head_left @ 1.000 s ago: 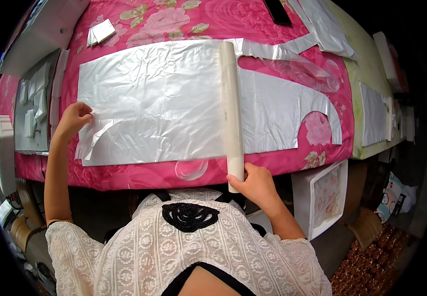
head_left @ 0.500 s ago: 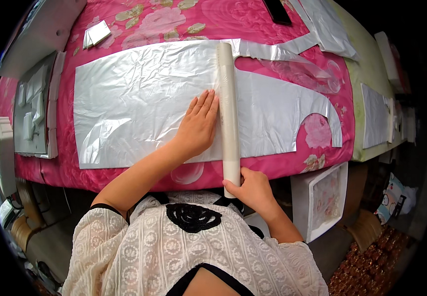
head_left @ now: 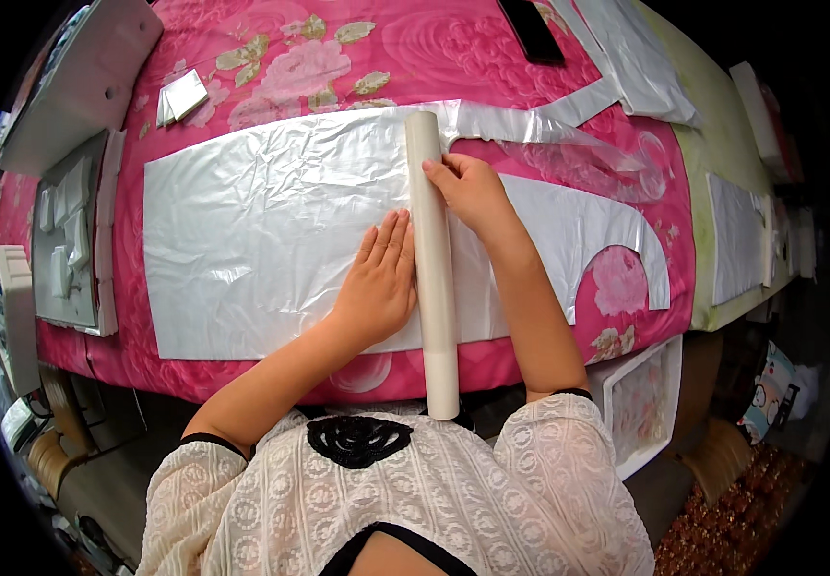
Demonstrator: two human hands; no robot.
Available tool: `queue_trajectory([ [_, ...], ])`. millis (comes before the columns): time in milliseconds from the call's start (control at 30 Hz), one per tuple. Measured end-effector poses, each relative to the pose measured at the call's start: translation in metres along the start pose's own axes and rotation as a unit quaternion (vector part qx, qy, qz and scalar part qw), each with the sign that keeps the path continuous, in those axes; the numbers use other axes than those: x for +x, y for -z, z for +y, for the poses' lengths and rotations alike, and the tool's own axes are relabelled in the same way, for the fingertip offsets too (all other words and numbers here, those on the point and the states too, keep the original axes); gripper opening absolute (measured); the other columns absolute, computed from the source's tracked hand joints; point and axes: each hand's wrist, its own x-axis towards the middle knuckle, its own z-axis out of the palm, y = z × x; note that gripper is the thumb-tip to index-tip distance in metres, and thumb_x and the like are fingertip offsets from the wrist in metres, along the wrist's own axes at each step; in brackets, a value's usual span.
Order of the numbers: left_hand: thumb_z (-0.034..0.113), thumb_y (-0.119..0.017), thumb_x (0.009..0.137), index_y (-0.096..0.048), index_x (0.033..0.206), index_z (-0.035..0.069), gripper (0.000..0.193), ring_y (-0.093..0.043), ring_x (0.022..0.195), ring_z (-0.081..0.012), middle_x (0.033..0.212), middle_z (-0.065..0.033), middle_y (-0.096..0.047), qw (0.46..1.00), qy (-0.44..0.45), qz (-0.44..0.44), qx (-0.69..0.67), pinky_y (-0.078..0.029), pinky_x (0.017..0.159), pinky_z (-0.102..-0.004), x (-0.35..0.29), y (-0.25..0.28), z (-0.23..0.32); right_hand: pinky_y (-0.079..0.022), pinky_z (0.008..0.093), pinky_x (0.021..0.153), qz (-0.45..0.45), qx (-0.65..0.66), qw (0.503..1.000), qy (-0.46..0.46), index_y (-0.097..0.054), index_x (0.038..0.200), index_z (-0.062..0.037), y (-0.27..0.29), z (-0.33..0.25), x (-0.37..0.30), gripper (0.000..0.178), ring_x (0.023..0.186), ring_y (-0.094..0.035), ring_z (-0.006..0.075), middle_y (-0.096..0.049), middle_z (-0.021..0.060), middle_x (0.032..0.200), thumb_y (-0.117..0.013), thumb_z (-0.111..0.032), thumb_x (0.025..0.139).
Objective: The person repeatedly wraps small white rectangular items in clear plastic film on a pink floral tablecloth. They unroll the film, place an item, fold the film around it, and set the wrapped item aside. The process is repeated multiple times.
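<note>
Seated worker in a cream lace top, at a table under a pink floral tablecloth [head_left: 492, 62]. A pale tube [head_left: 431, 288] runs upright through the middle of the frame, across an apron-shaped plastic sheet [head_left: 242, 230], silvery and creased. Tube's lower end juts past the table edge, close to the chest.

Left hand [head_left: 377, 285]: flat, palm down on the sheet, fingers extended and slightly spread, just beside the tube's left side; contact between the two unclear from here. Right hand [head_left: 473, 197]: thumb laid on the tube's upper part, fingers bent at its right side; cannot tell whether they pinch it or only rest there.

Sheet shows a curved cut-out at its right end, tablecloth visible through it. Upper left: small silvery folded packets [head_left: 183, 97]; beyond them, a white foam box [head_left: 84, 91]. Far left: a tray [head_left: 70, 307] bearing white packets. Top, right of centre: a black phone [head_left: 532, 31]. Upper right: another plastic sheet [head_left: 636, 67], bunched.
</note>
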Motion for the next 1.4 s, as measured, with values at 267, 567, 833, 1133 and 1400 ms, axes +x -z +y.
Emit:
queue_trajectory([
  [267,0.012,-0.042,0.085,-0.028,0.135,-0.012,0.057,-0.025,0.135,-0.0374,0.142,-0.0272,-0.029,1.000,0.004,-0.003,-0.012,-0.017,0.111,-0.0465,0.001,0.001,0.002,-0.047,0.0347,0.088,0.032,0.537,0.838,0.094,-0.048,0.115,-0.0021,0.000,0.022,0.055,0.029,0.101,-0.056,0.0206,-0.056,0.0117,0.115,-0.055,-0.012,0.090],
  [567,0.012,-0.042,0.084,-0.029,0.135,-0.012,0.058,-0.025,0.135,-0.0379,0.142,-0.0269,-0.030,1.000,0.007,-0.009,-0.017,-0.017,0.111,-0.0465,0.000,0.002,0.002,-0.039,0.0489,0.097,0.196,0.578,0.783,0.121,-0.038,0.127,0.0052,0.221,0.024,0.094,0.039,0.120,-0.045,0.0328,-0.044,0.0181,0.133,-0.036,-0.018,0.096],
  [833,0.009,-0.044,0.083,-0.028,0.136,-0.008,0.058,-0.024,0.136,-0.0373,0.143,-0.0251,-0.028,0.999,0.010,0.004,-0.041,-0.017,0.111,-0.0456,-0.001,0.000,0.002,-0.040,0.0505,0.098,0.244,0.492,0.809,0.208,-0.037,0.126,0.0066,0.322,-0.002,0.061,0.038,0.122,-0.043,0.0326,-0.042,0.0188,0.134,-0.040,-0.015,0.095],
  [1133,0.000,-0.061,0.078,-0.030,0.139,0.004,0.068,-0.033,0.133,-0.0306,0.145,-0.0179,-0.030,0.910,0.023,0.188,-0.369,-0.033,0.104,-0.0405,0.019,0.067,0.002,-0.014,0.0426,0.111,-0.135,0.047,0.930,0.339,-0.006,0.146,-0.0051,0.047,-0.064,-0.039,0.092,0.141,-0.009,0.0310,-0.016,0.0218,0.149,-0.048,-0.060,0.085],
  [1400,-0.008,-0.061,0.077,-0.047,0.125,0.002,0.051,-0.056,0.085,-0.0108,0.098,-0.0043,-0.055,0.825,0.112,0.254,-0.492,-0.046,0.077,-0.0251,0.009,0.076,-0.016,-0.012,0.0502,0.110,-0.209,-0.121,0.899,0.367,-0.001,0.147,-0.0098,-0.023,-0.047,-0.053,0.117,0.139,0.002,0.0412,-0.002,0.0241,0.150,-0.040,-0.086,0.066],
])
